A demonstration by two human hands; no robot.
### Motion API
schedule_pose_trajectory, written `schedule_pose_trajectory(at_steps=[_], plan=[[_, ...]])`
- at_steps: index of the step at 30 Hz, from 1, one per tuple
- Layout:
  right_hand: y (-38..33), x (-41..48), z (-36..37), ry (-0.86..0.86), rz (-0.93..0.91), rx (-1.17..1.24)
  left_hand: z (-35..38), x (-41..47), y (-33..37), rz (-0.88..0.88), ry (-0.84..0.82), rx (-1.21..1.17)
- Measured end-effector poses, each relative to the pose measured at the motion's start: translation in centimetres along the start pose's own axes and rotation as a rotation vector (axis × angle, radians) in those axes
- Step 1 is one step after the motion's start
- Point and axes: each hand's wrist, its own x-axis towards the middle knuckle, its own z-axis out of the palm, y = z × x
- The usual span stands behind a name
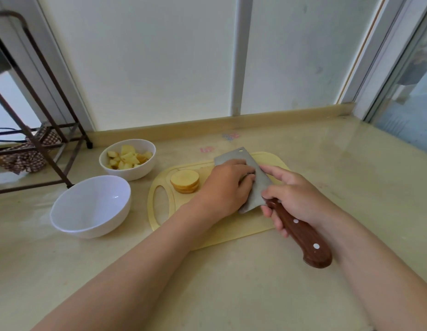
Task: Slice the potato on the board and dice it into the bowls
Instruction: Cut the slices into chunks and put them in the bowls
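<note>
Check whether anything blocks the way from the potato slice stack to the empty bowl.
Nothing visible does. Between the stack of potato slices and the empty bowl lie only the cutting board's handle end and counter. The left hand, right hand and cleaver are on the stack's other side.

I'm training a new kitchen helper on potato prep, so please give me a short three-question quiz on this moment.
1. True or false: the near white bowl is empty.
2. Which hand grips the wooden handle of the cleaver? A) left hand B) right hand C) neither
3. Fill in: the stack of potato slices lies on the ____.

Key: 1 true; 2 B; 3 cutting board.
</note>
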Motion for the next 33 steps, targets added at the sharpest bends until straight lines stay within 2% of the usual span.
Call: schedule_pose_trajectory(at_steps=[8,13,20,24,27,30,33], plan=[[-1.7,-0.1,-0.1,-0.043,-0.011,0.054,-1.9,0.9,0.9,0.015,-0.018,0.086],[-5.1,-1.2,1.9,-0.099,-0.092,0.082,-6.9,1.0,2.1,-0.002,-0.020,0.164],[-9.0,-2.6,10.8,-0.336,-0.160,0.071,-15.6,-5.0,-0.2,-0.176,0.169,0.207],[-9.9,-3.3,14.4,-0.391,-0.134,0.030,-18.1,-8.5,-2.8,-0.292,0.267,0.214],[-10.2,-3.5,14.7,-0.385,-0.118,-0.022,-18.4,-10.4,-4.6,-0.420,0.345,0.176],[-10.4,-3.7,13.5,-0.339,-0.131,-0.087,-18.4,-11.4,-5.6,-0.597,0.285,0.202],[-10.6,-3.8,11.5,-0.275,-0.142,-0.094,-18.8,-11.3,-5.4,-0.602,0.306,0.194]])
